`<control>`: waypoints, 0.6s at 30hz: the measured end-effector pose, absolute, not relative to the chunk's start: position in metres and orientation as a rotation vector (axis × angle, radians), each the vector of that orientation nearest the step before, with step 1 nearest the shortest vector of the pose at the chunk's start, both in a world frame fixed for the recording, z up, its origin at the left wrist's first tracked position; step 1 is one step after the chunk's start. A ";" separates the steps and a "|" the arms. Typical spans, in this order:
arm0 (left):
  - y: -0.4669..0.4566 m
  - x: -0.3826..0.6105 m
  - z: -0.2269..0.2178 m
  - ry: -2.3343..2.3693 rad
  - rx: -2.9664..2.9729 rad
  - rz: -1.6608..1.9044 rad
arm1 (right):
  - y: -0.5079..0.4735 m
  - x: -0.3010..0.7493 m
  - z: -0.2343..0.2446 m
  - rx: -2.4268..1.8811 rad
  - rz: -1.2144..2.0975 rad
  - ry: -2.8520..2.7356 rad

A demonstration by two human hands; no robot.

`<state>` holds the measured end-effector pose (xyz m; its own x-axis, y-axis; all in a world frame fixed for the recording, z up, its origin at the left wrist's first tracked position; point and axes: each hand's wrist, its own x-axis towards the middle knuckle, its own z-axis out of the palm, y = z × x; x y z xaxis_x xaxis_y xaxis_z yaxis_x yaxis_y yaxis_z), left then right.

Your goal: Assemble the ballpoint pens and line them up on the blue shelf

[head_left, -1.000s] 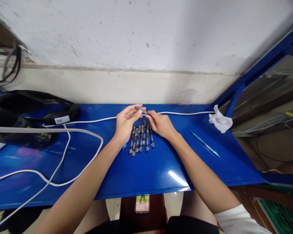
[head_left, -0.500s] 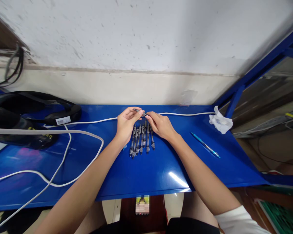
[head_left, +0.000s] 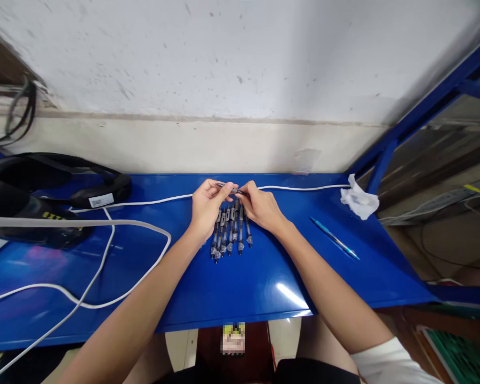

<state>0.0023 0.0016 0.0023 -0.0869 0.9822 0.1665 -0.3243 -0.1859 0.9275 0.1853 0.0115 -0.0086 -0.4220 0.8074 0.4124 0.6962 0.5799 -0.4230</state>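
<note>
Blue bench (head_left: 244, 282), white wall (head_left: 240, 64) | left hand (head_left: 207, 207), right hand (head_left: 263, 209): grip closed on pen (head_left: 234, 190) | pen row (head_left: 229, 230) beneath

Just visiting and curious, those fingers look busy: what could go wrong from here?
The slim dark pen piece, pinched between left hand and right hand, might slip and drop among the row of black pens below. A wrist could nudge those pens out of line, or snag the white cable just behind.
</note>
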 end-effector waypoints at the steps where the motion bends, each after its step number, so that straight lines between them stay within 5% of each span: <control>1: 0.002 0.002 0.002 0.905 1.049 1.530 | 0.011 0.185 -0.008 -1.178 0.234 -2.222; 18: 0.003 0.003 0.002 0.954 1.042 1.571 | 0.009 0.183 -0.005 -1.109 0.077 -2.216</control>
<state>0.0032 0.0027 0.0020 -0.1475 0.9745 0.1692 -0.2997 -0.2070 0.9313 0.1826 0.0092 -0.0052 -0.4304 0.7343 0.5249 0.6960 0.6403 -0.3250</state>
